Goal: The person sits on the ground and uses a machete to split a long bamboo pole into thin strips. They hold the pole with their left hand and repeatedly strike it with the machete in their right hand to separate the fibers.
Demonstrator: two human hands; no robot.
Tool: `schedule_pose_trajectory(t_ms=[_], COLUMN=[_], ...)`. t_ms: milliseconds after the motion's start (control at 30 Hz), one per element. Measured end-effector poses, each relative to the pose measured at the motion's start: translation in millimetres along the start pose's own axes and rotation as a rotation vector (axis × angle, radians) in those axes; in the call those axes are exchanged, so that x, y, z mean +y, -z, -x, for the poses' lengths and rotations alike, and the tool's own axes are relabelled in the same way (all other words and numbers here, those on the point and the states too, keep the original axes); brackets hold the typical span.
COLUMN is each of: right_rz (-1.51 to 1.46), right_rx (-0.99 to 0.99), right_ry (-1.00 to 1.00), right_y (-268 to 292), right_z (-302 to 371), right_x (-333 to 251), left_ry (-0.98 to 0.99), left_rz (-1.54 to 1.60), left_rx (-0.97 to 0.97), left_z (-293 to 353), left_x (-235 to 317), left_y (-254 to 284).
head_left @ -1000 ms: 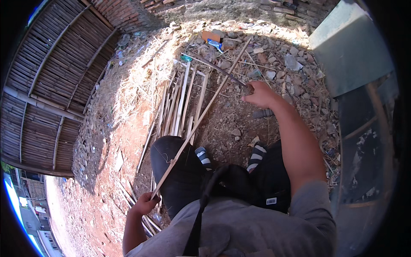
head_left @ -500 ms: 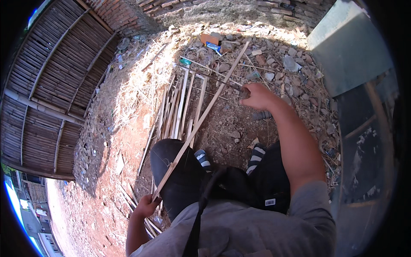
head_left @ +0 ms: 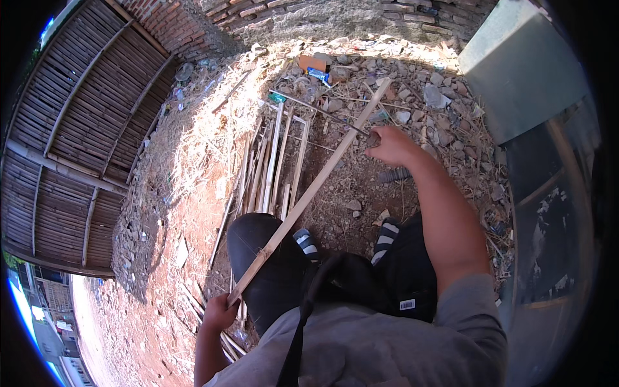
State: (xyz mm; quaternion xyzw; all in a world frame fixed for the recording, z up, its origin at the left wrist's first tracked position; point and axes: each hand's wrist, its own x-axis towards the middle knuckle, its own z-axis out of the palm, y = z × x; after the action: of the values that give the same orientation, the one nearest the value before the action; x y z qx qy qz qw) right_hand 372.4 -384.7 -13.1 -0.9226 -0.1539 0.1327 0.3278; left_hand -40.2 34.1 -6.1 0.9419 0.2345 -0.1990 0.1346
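Note:
A long pale wooden strip [head_left: 308, 195] slants across my right-side view of the ground, resting over my left knee. Its lower end is gripped in my left hand [head_left: 221, 312], fingers closed around it. Farther up, beside the strip's far part, my right hand [head_left: 389, 146] is closed on the grip of a long, thin, dark blade-like tool [head_left: 335, 119]. The tool crosses the strip near its far end and points away to the left; whether the two touch I cannot tell. Several narrow wooden strips [head_left: 273, 155] lie on the ground beyond my left knee.
Rubble and stones [head_left: 445, 119] cover the ground ahead, below a brick wall [head_left: 309, 22]. A bamboo-slat panel [head_left: 64, 129] stands at the left, a grey-green box-like object [head_left: 525, 71] at the right. More sticks [head_left: 193, 303] lie by my left forearm.
The wooden strip has turned so its broad face shows more, and its far end has shifted right and slightly nearer. My right hand and the tool have moved only a little.

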Motion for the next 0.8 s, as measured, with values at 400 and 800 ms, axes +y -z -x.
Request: schedule_pose_trajectory(t_ms=[400,800], right_rz=[-0.043,-0.199], right_rx=[0.089,0.111], right_ry=[-0.14,-0.291], right_y=[28.7,32.0], right_z=[-6.5,-16.5], right_x=[33.3,61.8], left_ry=[0.052,0.071], left_rz=[0.061,0.094], left_rx=[-0.025,0.014], left_z=[-4.6,-1.1], left_x=[-6.7,-3.3], left_y=[0.9,-0.7])
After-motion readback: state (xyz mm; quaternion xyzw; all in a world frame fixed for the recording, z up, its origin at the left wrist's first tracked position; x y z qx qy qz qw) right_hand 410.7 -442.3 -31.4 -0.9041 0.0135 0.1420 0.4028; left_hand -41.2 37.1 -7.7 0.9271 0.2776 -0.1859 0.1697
